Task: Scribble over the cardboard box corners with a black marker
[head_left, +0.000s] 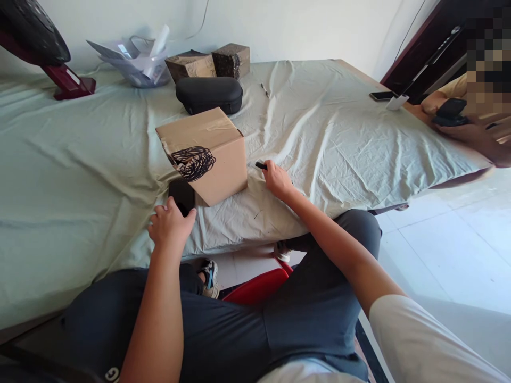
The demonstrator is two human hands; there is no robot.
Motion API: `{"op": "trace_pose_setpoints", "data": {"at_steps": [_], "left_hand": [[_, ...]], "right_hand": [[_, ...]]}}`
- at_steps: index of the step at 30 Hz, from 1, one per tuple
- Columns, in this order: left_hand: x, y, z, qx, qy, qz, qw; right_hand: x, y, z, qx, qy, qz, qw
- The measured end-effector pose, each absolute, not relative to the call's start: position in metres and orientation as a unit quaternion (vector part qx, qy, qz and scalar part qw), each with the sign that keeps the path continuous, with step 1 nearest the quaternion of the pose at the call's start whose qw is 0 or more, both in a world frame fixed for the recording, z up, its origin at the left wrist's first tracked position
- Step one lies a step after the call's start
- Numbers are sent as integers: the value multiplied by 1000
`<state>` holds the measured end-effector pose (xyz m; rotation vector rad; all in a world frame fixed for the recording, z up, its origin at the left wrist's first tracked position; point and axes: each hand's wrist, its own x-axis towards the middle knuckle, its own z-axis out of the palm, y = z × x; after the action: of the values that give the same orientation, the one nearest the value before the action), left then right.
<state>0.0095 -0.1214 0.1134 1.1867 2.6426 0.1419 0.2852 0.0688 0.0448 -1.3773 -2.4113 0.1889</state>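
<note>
A cardboard box (223, 165) with black scribbled lines on one side sits tilted toward me on the cloth-covered table. Just right of it, my right hand (276, 178) is closed around a small black pen-like object (261, 165). My left hand (170, 221) has its fingers apart at the near edge of a flat black object (182, 194), which lies at the box's lower left corner. Whether the fingers touch this black object cannot be made out.
Behind the box are a black case (209, 94), two smaller boxes (231, 59), a clear basket (147, 72) and a dark red fan-like device (69, 82). A pen (264, 90) and a phone (382, 96) lie farther right, near another person's hands (451, 119).
</note>
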Motion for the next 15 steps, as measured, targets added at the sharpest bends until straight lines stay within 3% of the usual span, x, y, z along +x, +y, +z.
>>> {"op": "trace_pose_setpoints", "data": {"at_steps": [6, 15], "left_hand": [[7, -116, 109, 396, 909, 47, 118], [4, -106, 106, 382, 912, 77, 128]], "right_hand": [[298, 58, 67, -530, -817, 83, 213], [294, 58, 62, -526, -822, 125, 182]]}}
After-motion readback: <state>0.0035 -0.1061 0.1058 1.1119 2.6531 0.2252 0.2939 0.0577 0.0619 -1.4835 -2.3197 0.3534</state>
